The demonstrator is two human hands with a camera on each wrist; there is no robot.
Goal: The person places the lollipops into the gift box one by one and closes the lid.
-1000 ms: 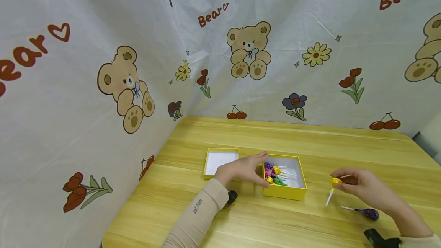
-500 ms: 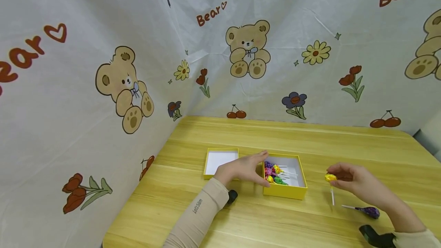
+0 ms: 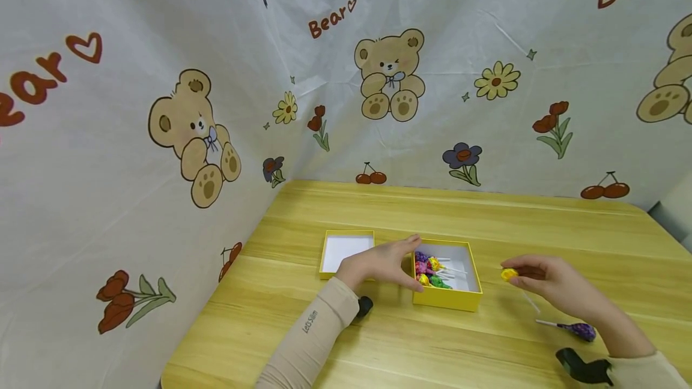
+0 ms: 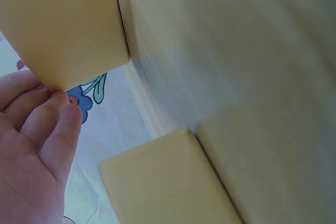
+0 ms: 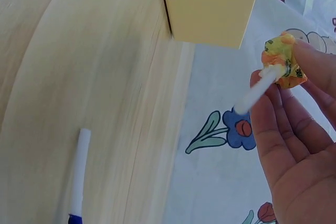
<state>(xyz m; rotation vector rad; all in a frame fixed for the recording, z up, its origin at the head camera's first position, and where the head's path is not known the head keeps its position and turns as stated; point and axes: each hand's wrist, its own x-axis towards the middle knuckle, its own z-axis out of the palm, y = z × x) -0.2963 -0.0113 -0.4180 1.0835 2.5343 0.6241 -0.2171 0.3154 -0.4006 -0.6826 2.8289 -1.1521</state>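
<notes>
My left hand (image 3: 381, 263) spans the left side of a yellow box (image 3: 449, 300), thumb at the near corner and fingers at the far one. In the left wrist view several fingers touch an edge of this box (image 4: 68, 24); the thumb is out of sight there. Several wrapped lollipops (image 3: 434, 265) lie inside it, heads left and sticks right. To the box's right, above the table, my right hand (image 3: 564, 287) pinches a yellow lollipop (image 3: 509, 274) by its wrapped head, its white stick hanging down toward the right. A purple lollipop (image 3: 582, 331) lies on the table below that hand.
Left of the box lies its shallow yellow lid (image 3: 346, 250), white inside up, partly behind the left wrist. The wooden table (image 3: 432, 209) ends at a bear-print cloth (image 3: 335, 89) at the back and left. Black wrist devices (image 3: 581, 368) sit by both wrists.
My right hand has moved left toward the box with the yellow lollipop. The lollipop's stick has swung from pointing down-left to down-right. My left hand stays on the box.
</notes>
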